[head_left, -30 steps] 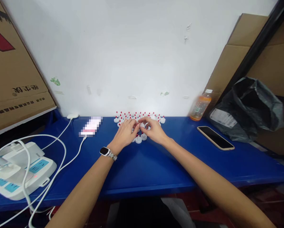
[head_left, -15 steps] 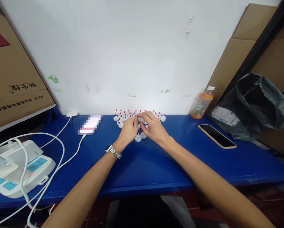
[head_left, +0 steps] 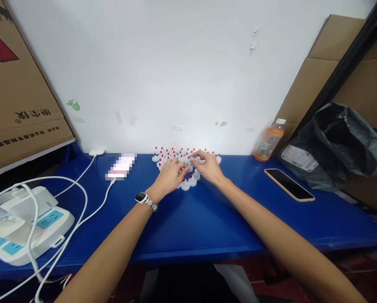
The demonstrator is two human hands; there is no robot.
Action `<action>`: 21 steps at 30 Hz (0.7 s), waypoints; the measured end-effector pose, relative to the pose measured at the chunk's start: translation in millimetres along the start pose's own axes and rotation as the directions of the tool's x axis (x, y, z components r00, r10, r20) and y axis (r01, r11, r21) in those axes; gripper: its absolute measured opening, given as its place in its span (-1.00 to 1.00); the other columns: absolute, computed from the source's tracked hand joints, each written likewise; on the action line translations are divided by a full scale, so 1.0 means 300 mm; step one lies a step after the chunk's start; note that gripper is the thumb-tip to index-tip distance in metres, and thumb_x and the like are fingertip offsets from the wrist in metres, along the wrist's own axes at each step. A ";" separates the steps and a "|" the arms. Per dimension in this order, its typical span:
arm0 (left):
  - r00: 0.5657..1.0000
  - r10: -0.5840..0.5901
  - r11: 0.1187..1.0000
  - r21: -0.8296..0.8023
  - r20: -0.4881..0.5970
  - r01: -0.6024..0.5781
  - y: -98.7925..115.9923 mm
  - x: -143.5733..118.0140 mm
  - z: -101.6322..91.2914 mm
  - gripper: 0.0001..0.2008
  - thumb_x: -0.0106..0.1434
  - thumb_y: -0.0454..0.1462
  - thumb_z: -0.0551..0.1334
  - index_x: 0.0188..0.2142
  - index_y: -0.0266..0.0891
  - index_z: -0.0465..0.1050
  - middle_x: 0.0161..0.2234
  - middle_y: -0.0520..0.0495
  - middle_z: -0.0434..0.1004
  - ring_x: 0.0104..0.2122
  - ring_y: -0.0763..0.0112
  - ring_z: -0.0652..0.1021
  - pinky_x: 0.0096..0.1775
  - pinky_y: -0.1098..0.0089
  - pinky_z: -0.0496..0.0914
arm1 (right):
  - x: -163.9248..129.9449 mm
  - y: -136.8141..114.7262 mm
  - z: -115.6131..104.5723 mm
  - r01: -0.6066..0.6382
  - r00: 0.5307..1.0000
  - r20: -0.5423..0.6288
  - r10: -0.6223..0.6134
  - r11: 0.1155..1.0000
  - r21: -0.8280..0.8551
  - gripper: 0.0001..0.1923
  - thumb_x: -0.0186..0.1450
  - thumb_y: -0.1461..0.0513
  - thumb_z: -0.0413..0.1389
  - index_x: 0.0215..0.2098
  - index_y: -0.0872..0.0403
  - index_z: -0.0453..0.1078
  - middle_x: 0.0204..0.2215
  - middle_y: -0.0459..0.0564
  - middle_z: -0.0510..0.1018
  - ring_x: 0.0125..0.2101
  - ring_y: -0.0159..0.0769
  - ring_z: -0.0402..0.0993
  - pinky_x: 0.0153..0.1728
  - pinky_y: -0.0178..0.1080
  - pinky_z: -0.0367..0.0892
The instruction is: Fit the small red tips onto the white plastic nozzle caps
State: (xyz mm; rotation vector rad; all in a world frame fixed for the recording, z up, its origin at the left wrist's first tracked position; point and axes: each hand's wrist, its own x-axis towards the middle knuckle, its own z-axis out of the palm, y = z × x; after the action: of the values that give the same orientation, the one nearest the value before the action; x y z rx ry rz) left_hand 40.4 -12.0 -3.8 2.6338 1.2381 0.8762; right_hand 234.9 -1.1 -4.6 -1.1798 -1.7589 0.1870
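Note:
A cluster of several small white caps with red tips (head_left: 168, 154) stands on the blue table (head_left: 191, 221) against the white wall. My left hand (head_left: 170, 176), with a watch (head_left: 143, 198) on its wrist, lies over the cluster's front left, fingers curled down among the caps. My right hand (head_left: 210, 167) is over the cluster's right side, its thumb and forefinger close together at a cap. Both hands hide the middle of the cluster. Two loose caps (head_left: 188, 184) sit just in front of the fingers. Whether either hand holds a cap is too small to tell.
A phone (head_left: 288, 184) lies to the right, with an orange drink bottle (head_left: 267, 143) and a black plastic bag (head_left: 332, 147) behind it. A second, charging device (head_left: 120, 167) is at the left. A white power strip (head_left: 24, 229) with cables (head_left: 81, 202) sits at front left. Cardboard boxes (head_left: 18, 109) flank both sides.
My fingertips, joined together over the caps before, have come apart. The left hand dropped back toward me; the right moved slightly right along the cluster.

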 end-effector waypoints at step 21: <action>0.956 -0.273 0.942 0.173 -0.111 0.289 -0.089 -0.042 -0.114 -0.73 0.42 -0.19 0.04 -0.20 -0.22 0.49 -0.15 -0.17 0.50 -0.11 0.13 0.44 -0.07 0.18 0.33 | 0.244 -0.062 0.121 0.230 0.800 0.585 0.132 0.833 -0.503 -0.73 0.20 0.15 0.18 -0.16 0.03 0.58 -0.23 0.04 0.65 -0.13 -0.06 0.51 0.00 -0.06 0.20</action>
State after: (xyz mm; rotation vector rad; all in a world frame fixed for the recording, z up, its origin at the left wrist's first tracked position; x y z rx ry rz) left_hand -2.6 -8.5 10.2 2.4823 1.7457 0.8671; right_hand 190.9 59.1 33.6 -1.6035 -2.5266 0.0036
